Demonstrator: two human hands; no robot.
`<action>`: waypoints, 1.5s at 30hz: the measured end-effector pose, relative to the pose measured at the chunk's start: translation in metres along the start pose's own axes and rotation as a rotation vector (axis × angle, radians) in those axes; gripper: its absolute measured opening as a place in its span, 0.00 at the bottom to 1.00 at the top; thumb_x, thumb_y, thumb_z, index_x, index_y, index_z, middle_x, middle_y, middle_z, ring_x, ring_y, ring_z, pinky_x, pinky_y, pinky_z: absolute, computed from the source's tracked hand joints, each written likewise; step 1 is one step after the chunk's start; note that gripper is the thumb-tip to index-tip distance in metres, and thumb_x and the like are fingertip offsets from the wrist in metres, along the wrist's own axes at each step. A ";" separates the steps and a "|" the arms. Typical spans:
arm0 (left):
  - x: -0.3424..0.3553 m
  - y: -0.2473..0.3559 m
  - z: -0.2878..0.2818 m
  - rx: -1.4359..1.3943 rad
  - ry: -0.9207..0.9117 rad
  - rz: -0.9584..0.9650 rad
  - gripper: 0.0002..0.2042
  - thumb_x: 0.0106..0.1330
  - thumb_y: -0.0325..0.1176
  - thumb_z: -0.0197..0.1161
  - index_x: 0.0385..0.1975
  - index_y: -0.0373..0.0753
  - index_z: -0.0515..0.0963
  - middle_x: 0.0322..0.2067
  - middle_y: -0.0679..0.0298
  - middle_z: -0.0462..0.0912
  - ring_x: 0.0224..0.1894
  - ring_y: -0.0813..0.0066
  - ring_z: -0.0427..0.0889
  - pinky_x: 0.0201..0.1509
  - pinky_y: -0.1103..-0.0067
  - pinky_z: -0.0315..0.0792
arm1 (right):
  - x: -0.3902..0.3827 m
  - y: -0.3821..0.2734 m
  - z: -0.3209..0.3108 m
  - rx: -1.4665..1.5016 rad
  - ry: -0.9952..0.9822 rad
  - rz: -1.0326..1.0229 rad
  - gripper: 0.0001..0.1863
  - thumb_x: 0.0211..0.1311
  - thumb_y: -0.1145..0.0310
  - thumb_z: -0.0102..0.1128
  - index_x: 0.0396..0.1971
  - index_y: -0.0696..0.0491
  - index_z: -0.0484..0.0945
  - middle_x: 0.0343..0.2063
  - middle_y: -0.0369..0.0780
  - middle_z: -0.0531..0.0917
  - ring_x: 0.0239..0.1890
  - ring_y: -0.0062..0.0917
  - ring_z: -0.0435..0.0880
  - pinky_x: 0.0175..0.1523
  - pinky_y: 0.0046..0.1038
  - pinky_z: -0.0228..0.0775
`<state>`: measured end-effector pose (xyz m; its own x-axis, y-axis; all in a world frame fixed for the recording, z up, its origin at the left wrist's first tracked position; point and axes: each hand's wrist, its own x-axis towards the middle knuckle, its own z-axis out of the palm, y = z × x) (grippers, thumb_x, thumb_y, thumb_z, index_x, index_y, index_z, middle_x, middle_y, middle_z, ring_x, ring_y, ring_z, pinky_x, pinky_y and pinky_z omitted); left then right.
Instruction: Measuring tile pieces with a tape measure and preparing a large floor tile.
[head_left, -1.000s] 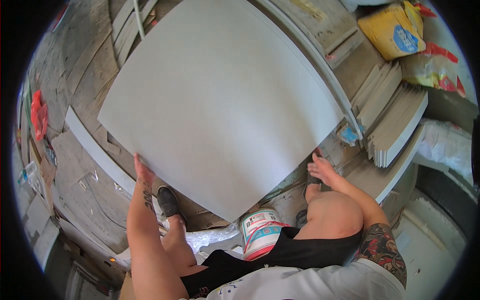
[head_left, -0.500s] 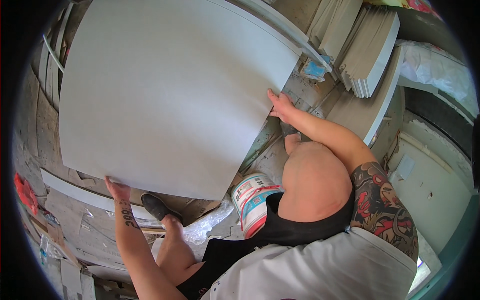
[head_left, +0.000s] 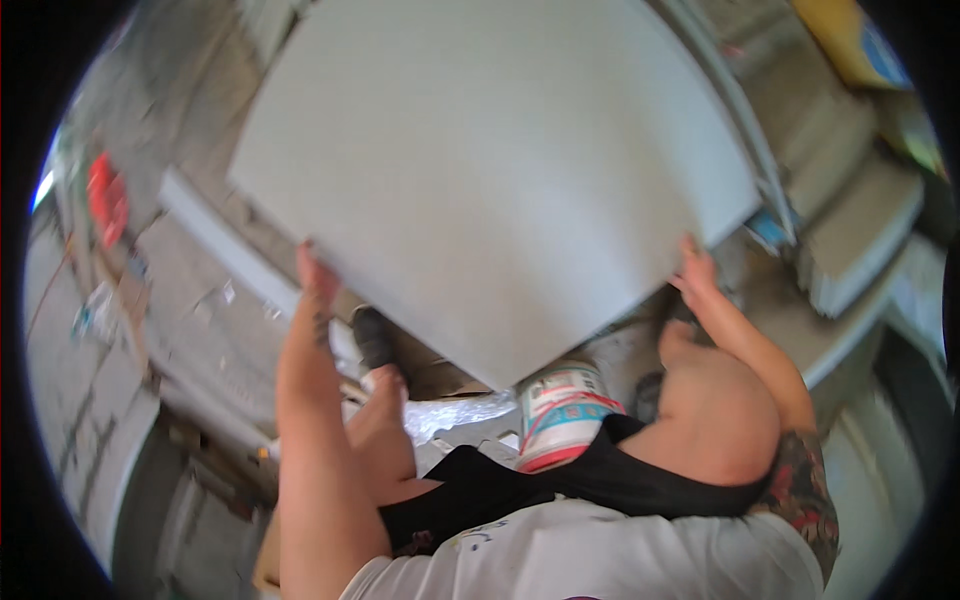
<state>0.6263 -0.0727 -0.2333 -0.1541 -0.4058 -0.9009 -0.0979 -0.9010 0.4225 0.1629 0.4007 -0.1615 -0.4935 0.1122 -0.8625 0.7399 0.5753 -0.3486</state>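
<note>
A large, flat white panel lies in front of me, one corner pointing back toward my body. My left hand is closed on its left edge, with the fingers partly hidden at the rim. At the right edge my right hand grips it, thumb on the top face and fingers beneath. Just under the near corner stands a white and red bucket between my legs. The picture is somewhat blurred by motion.
White board strips lie on the floor at left, near a red crumpled bag. Clear plastic wrap lies beside the bucket. Stacked boards stand at right, a blue item beside them.
The panel has turned in the picture, and its near corner now points toward the bucket. Both hands stay on its edges. My view has swung to the left.
</note>
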 end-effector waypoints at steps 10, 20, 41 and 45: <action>-0.021 -0.006 0.066 0.172 0.485 0.027 0.28 0.60 0.52 0.46 0.52 0.35 0.66 0.53 0.55 0.70 0.53 0.59 0.70 0.55 0.64 0.64 | -0.011 -0.010 -0.002 0.076 -0.056 -0.018 0.27 0.64 0.51 0.47 0.55 0.56 0.61 0.49 0.43 0.72 0.48 0.35 0.75 0.49 0.45 0.70; -0.097 0.051 0.073 1.848 0.149 0.521 0.15 0.56 0.40 0.53 0.27 0.30 0.74 0.28 0.44 0.78 0.35 0.45 0.76 0.41 0.62 0.70 | 0.009 0.007 0.017 0.122 -0.083 -0.104 0.27 0.61 0.53 0.52 0.56 0.51 0.61 0.50 0.41 0.70 0.49 0.33 0.74 0.47 0.45 0.71; -0.443 -0.105 0.433 1.067 -0.862 1.191 0.16 0.59 0.39 0.50 0.36 0.29 0.69 0.33 0.49 0.73 0.35 0.54 0.74 0.40 0.64 0.68 | 0.014 -0.185 -0.083 -0.152 -0.091 -1.099 0.14 0.59 0.60 0.54 0.35 0.55 0.74 0.26 0.42 0.81 0.32 0.30 0.81 0.39 0.32 0.71; -0.450 -0.149 0.455 0.980 -0.821 1.399 0.24 0.61 0.51 0.52 0.36 0.30 0.67 0.33 0.50 0.70 0.39 0.56 0.71 0.43 0.66 0.69 | 0.125 -0.205 -0.079 -0.663 0.479 -1.007 0.22 0.54 0.55 0.58 0.39 0.59 0.73 0.37 0.47 0.80 0.43 0.39 0.78 0.47 0.37 0.71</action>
<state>0.2634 0.3144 0.1544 -0.9433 -0.2383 0.2310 0.0928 0.4787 0.8731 -0.0863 0.3611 -0.1686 -0.9125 -0.4040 -0.0650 -0.3476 0.8492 -0.3975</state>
